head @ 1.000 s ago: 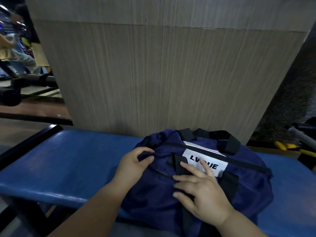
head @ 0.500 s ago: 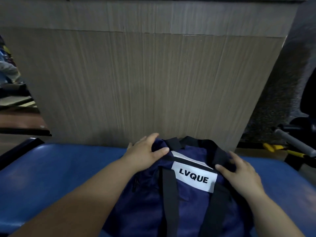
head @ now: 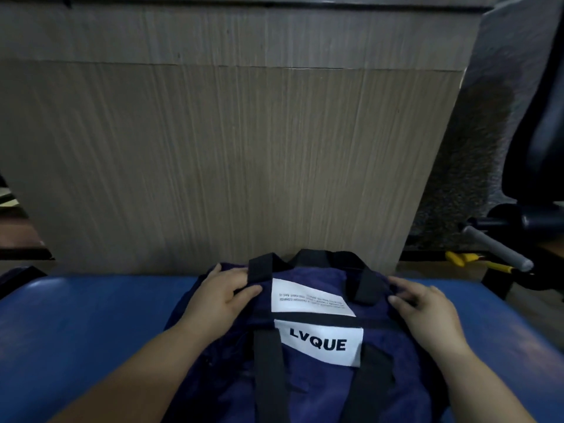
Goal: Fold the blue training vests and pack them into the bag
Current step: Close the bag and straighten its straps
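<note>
A navy duffel bag [head: 311, 377] with black straps and a white "LVQUE" label lies on the blue padded bench [head: 79, 325] in front of me. Its zip runs closed across the top between two white labels. My left hand [head: 219, 296] rests on the bag's far left top, thumb beside a black strap. My right hand [head: 427, 312] lies on the bag's far right top with fingers spread flat. No blue vest is visible.
A tall wood-grain panel [head: 229, 154] stands right behind the bench. At the right are a dark padded seat [head: 537, 141], a grey metal bar [head: 497, 251] and yellow parts [head: 464, 259] on the floor.
Both hands slid from the bag's middle out to its far top corners. The camera moved closer, and the second white label came into view.
</note>
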A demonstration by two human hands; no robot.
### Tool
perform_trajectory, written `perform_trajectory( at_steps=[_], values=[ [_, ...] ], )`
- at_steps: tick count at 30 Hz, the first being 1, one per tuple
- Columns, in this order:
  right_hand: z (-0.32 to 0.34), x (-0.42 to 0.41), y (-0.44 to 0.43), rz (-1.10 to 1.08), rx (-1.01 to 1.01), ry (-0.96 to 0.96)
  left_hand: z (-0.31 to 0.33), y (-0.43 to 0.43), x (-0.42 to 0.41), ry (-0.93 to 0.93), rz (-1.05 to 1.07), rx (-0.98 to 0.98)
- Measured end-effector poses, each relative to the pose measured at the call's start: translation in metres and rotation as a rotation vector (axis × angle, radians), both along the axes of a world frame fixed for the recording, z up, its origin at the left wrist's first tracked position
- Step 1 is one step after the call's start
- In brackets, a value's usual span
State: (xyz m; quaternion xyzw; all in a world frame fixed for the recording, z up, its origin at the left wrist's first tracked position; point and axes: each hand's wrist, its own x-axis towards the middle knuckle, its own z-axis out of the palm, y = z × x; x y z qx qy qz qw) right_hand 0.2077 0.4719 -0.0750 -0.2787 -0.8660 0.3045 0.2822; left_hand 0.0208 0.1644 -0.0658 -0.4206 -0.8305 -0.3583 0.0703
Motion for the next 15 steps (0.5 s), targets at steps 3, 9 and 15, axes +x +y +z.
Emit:
perform_trajectory(
  at_steps=[3, 9, 15],
  values=[
    [0.014, 0.014, 0.000, 0.195, -0.194, 0.044, -0.008, -0.013, 0.013, 0.037, -0.020, 0.134],
    [0.037, 0.028, -0.028, 0.403, -0.319, 0.082, -0.005, -0.023, 0.039, 0.004, -0.175, 0.072],
    [0.035, 0.020, -0.058, 0.508, -0.448, 0.018, 0.011, -0.029, 0.062, -0.299, -0.359, 0.063]
  ],
)
